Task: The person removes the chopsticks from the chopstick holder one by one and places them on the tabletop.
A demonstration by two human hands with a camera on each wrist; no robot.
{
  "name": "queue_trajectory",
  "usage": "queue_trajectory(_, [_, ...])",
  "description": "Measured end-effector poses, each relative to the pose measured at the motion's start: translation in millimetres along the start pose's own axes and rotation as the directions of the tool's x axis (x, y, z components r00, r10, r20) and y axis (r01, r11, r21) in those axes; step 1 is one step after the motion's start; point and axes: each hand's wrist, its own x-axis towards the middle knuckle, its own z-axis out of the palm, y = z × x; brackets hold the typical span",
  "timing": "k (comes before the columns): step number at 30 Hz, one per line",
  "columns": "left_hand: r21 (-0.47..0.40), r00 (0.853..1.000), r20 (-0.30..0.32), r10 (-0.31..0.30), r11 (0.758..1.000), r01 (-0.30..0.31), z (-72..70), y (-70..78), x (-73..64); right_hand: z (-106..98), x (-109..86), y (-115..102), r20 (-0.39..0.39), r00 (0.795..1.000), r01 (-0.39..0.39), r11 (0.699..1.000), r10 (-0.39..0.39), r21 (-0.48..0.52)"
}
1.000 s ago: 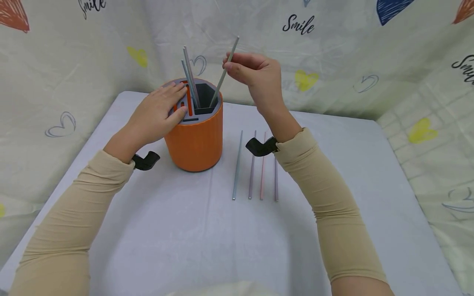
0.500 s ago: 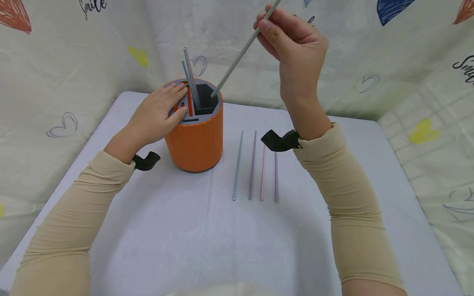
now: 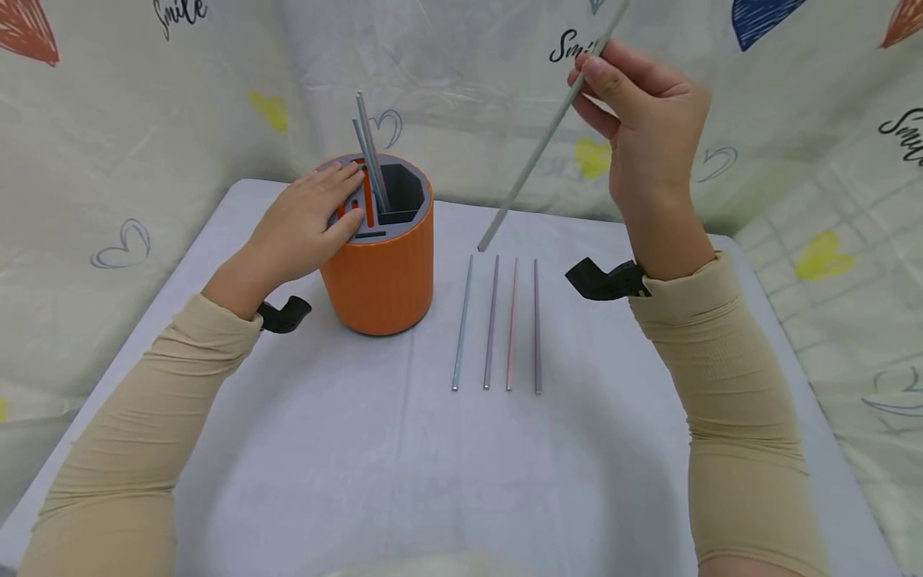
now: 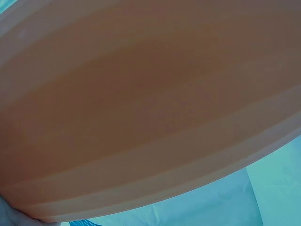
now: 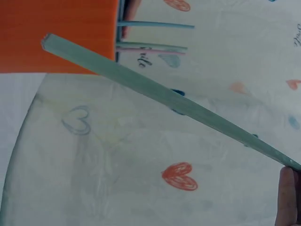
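Note:
My right hand [image 3: 652, 120] pinches a thin pale green stick [image 3: 536, 157] between thumb and fingers, high over the back of the table. The stick slants, its lower end down and to the left, outside the holder. In the right wrist view its lower end overlaps the orange side of the holder. My left hand [image 3: 303, 212] rests with extended fingers on the slotted grey top of the orange utensil holder [image 3: 378, 288]. Several thin sticks [image 3: 369, 148] stand in the holder's dark open compartment. The holder's wall [image 4: 141, 103] fills most of the left wrist view.
On the white table [image 3: 404, 481] lie a blue stick [image 3: 462, 328], a pink stick [image 3: 512, 328] and two purple ones, side by side, right of the holder. A printed cloth [image 3: 461, 48] with hearts hangs behind the table.
My right hand has lifted the green stick out of the holder's compartment and carried it right, its lower end now beyond the rim. My left hand has stayed on the holder.

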Motion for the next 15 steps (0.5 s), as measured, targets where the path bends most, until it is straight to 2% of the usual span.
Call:
queue_trajectory(4, [-0.002, 1.000, -0.006, -0.001, 1.000, 0.001, -1.0, 0.8, -0.2, -23, 0.6, 9, -0.036, 0.993, -0.112, 0.992, 0.110, -0.056])
queue_trajectory(7, [-0.001, 1.000, -0.008, -0.001, 1.000, 0.001, -1.7, 1.3, -0.2, -44, 1.6, 18, -0.051, 0.980, -0.195, 0.974, 0.190, -0.119])
queue_trajectory(10, [-0.001, 1.000, -0.005, 0.001, 1.000, -0.001, -1.9, 2.0, -0.2, -64, 2.9, 25, -0.088, 0.954, -0.299, 0.939, 0.287, -0.169])
queue_trajectory(15, [-0.002, 1.000, 0.002, 0.001, 1.000, -0.001, -1.4, 2.7, -0.7, -91, 5.6, 35, -0.116, 0.895, -0.445, 0.872, 0.430, -0.202])
